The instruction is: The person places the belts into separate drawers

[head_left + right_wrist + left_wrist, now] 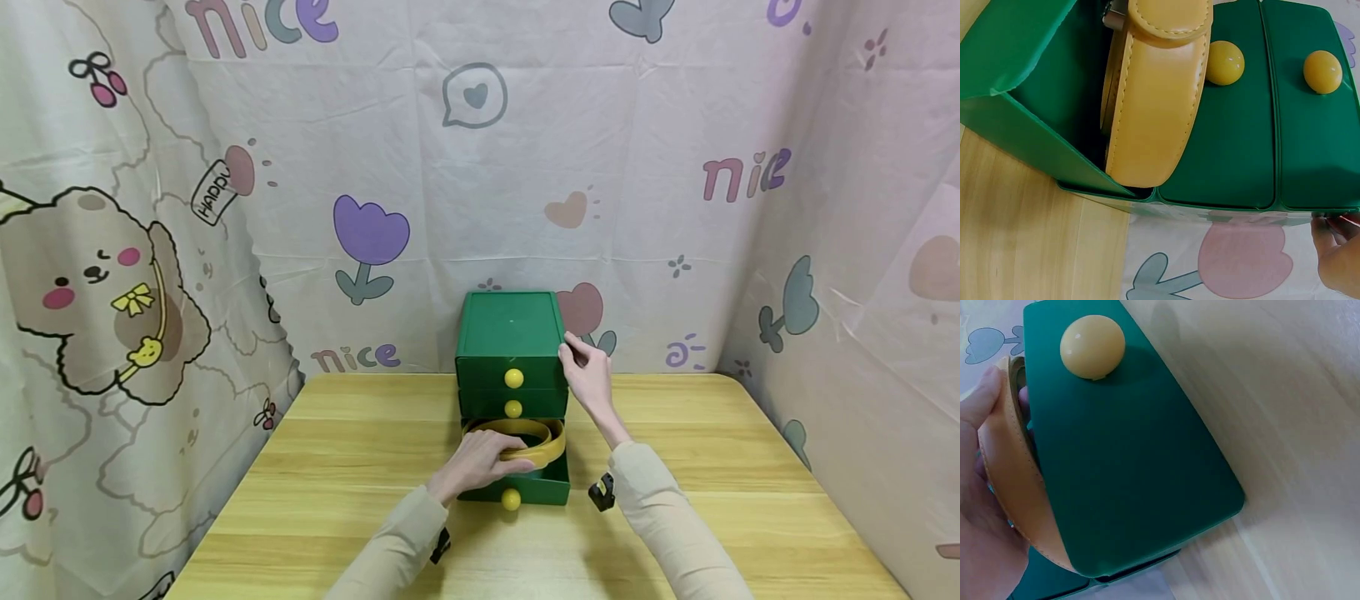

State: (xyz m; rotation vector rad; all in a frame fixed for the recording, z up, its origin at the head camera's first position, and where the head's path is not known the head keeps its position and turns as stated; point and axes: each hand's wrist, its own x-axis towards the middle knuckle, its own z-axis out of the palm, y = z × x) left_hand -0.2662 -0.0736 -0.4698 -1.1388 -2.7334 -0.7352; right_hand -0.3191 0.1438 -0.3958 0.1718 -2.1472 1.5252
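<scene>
A green drawer box (512,323) with yellow round knobs stands on the table, its bottom drawer (551,487) pulled out. In that drawer lies a coiled yellow-tan leather belt (555,446), stitched along its edges, rising above the drawer's rim. My left hand (483,460) pinches the belt's near side between thumb and fingers; the left wrist view shows the thumb on the outer face of the belt (1013,462). At the box's upper right front edge, my right hand (588,372) holds the side with its fingertips, partly hidden in the right wrist view.
The box stands near the back edge of the wooden table (337,467). Printed cloth curtains (480,167) hang behind and at both sides. The top and middle drawers (1229,137) are closed. Small black devices hang below both wrists.
</scene>
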